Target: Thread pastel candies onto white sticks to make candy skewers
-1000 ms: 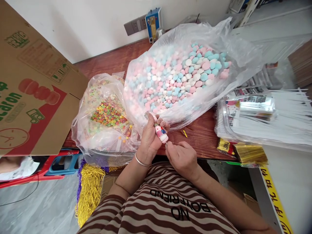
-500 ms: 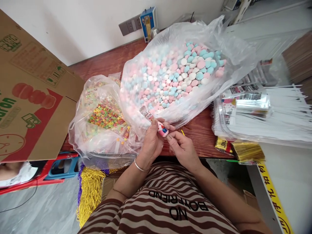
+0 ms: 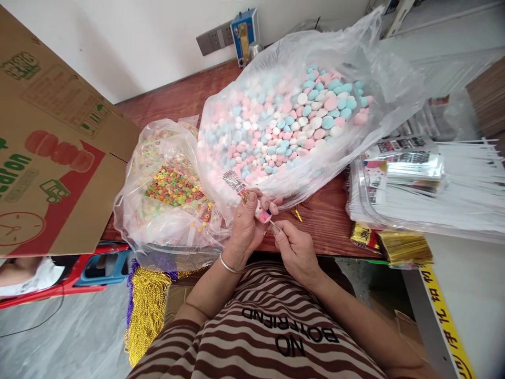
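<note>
My left hand point(image 3: 245, 231) is closed around a small printed plastic wrapper point(image 3: 262, 212), white with pink and blue, whose upper end with dark print pokes out above the thumb. From the wrapper's lower end comes a short length of white stick point(image 3: 272, 222). My right hand point(image 3: 298, 250) pinches that stick between thumb and forefinger. Just beyond my hands lies a big clear bag point(image 3: 335, 163) of pink, blue and white candies point(image 3: 315, 123). Left of it, another clear bag point(image 3: 138, 231) holds small colourful rings point(image 3: 173, 187).
A cardboard box point(image 3: 59, 131) stands at the left. On the right, a plastic tray point(image 3: 359, 202) holds white sticks point(image 3: 465, 184) and wrappers, beside gold twist ties point(image 3: 406, 246). One loose gold tie point(image 3: 299, 215) lies on the wooden table point(image 3: 327, 231). A person's arm point(image 3: 18, 273) shows at far left.
My right hand has moved slightly down and away from the wrapper, and more white stick shows between them. The wrapper has turned a little in my left hand. The view has shifted slightly.
</note>
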Tool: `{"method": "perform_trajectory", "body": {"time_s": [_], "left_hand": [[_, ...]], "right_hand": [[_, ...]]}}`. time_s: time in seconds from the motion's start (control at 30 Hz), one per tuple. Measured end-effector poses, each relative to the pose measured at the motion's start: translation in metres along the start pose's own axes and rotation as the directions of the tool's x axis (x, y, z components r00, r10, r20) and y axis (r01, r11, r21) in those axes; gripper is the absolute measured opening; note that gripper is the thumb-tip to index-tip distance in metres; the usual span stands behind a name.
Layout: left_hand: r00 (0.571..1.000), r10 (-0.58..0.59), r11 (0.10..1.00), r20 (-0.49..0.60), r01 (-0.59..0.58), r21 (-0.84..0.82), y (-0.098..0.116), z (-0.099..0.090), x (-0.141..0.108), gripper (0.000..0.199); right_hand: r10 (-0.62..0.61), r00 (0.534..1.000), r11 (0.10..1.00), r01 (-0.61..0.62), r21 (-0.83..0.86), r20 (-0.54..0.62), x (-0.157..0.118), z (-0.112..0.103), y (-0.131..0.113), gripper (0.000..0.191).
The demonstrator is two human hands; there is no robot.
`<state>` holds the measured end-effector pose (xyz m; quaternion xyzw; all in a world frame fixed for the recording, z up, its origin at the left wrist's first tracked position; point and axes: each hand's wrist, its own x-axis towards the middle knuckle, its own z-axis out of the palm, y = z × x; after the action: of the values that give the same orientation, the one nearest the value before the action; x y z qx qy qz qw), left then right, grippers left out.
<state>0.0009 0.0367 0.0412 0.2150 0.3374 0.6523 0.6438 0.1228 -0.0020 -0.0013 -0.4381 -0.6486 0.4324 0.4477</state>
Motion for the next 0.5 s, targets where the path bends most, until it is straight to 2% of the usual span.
{"method": "perform_trajectory", "body": {"time_s": [0.07, 0.17, 0.23, 0.33, 0.4, 0.5], "left_hand": [[1.000, -0.006, 1.000, 0.025, 0.006, 0.010, -0.006, 0.000, -0.003, 0.032], [0.998, -0.033, 0.999, 0.048, 0.032, 0.022, -0.016, -0.001, -0.006, 0.037], [0.998, -0.042, 0.998, 0.039, 0.040, 0.058, -0.022, -0.003, -0.007, 0.040], [0.998, -0.053, 0.987, 0.038, 0.047, 0.156, -0.025, -0.006, -0.007, 0.044], [0.994, -0.068, 0.970, 0.090, 0.044, 0.241, -0.023, -0.011, -0.007, 0.045], [0.990, 0.003, 0.906, 0.141, -0.063, 0.419, -0.019, -0.021, -0.008, 0.044]], "right_hand": [[0.162, 0.984, 0.943, -0.176, 0.284, 0.073, 0.001, 0.003, -0.003, 0.029], [0.276, 0.946, 0.735, -0.321, 0.597, 0.168, 0.007, 0.007, -0.005, 0.029], [0.316, 0.929, 0.617, -0.357, 0.701, 0.195, 0.013, 0.009, -0.007, 0.029], [0.347, 0.909, 0.508, -0.388, 0.769, 0.229, 0.020, 0.010, -0.009, 0.031], [0.349, 0.911, 0.486, -0.375, 0.789, 0.218, 0.022, 0.010, -0.008, 0.033], [0.339, 0.934, 0.574, -0.298, 0.763, 0.110, 0.021, 0.008, -0.003, 0.032]]}}
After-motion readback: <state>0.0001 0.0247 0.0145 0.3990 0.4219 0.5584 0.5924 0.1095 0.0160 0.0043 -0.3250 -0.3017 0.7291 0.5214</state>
